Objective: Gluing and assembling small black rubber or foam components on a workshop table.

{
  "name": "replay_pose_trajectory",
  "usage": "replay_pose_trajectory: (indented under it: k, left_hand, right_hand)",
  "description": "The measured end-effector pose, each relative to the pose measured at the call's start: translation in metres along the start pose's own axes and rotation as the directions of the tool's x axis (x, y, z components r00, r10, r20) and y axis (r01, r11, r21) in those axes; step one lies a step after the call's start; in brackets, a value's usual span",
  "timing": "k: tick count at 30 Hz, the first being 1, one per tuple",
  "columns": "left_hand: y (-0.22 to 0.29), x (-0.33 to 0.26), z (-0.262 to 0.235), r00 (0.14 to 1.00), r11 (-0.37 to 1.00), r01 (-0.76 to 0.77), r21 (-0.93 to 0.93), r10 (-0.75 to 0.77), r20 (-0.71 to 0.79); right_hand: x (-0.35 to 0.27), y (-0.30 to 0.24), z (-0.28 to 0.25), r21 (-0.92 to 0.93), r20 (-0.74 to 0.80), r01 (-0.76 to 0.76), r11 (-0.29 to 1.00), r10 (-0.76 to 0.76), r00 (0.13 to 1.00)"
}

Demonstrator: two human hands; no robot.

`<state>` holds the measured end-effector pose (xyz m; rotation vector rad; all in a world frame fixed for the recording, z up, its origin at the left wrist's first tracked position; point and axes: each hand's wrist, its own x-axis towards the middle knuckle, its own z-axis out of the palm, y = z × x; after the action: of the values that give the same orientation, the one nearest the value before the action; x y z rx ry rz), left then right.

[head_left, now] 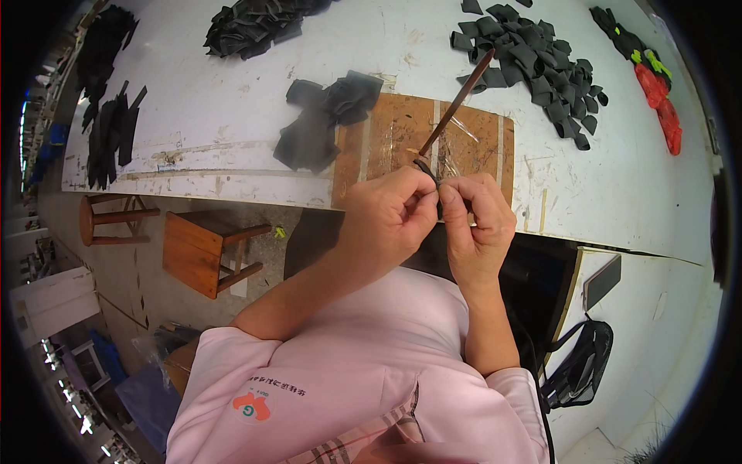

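Close to the table's front edge, my left hand (390, 213) and my right hand (481, 220) meet with fingers pinched. Between them is a small dark fabric piece (423, 165), mostly hidden by my fingers. A slim reddish-brown stick (457, 103) slants up and away from this piece; its near end is at my left fingers, and I cannot tell whether it is held or fixed. Beneath lies a brown board (495, 155) with strips of clear tape. Flat black fabric pieces (309, 139) lie at the board's left, and a heap of folded black fabric loops (541, 69) lies beyond its right side.
More black pieces (259, 27) are piled at the back, with black strips (116, 139) at the far left of the white table (209, 100). A red and black bundle (657, 97) lies far right. Wooden stools (197, 251) stand left; a black bag (583, 363) is at right.
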<state>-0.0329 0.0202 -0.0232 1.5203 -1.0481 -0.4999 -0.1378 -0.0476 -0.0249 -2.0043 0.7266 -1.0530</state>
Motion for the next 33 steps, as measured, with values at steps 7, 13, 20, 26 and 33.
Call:
replay_pose_trajectory:
  k: [7, 13, 20, 26, 33]
  left_hand:
    - [-0.011, 0.001, 0.011, 0.991, 0.998, 0.041, -0.055, -0.047, -0.125]
    - [-0.017, 0.001, 0.012, 0.991, 0.996, -0.037, -0.087, 0.025, -0.135]
    - [-0.014, 0.006, 0.002, 0.979, 0.963, 0.148, -0.226, -0.174, -0.101]
    - [-0.009, 0.010, -0.009, 0.942, 0.926, 0.330, -0.181, -0.312, 0.122]
    - [0.000, 0.012, -0.004, 0.990, 0.986, 0.139, -0.091, -0.141, -0.022]
  right_hand:
    - [0.002, -0.003, 0.002, -0.152, 0.016, 0.020, 0.988, -0.018, 1.000]
    - [0.009, 0.002, 0.006, -0.201, 0.038, 0.085, 0.976, -0.079, 0.996]
    - [0.012, 0.000, 0.004, -0.144, 0.081, -0.021, 0.989, 0.033, 0.996]
    - [0.016, -0.002, -0.002, -0.117, 0.141, -0.025, 0.993, 0.042, 0.989]
    - [0.010, 0.000, -0.001, 0.108, 0.051, -0.157, 0.982, 0.152, 0.987]
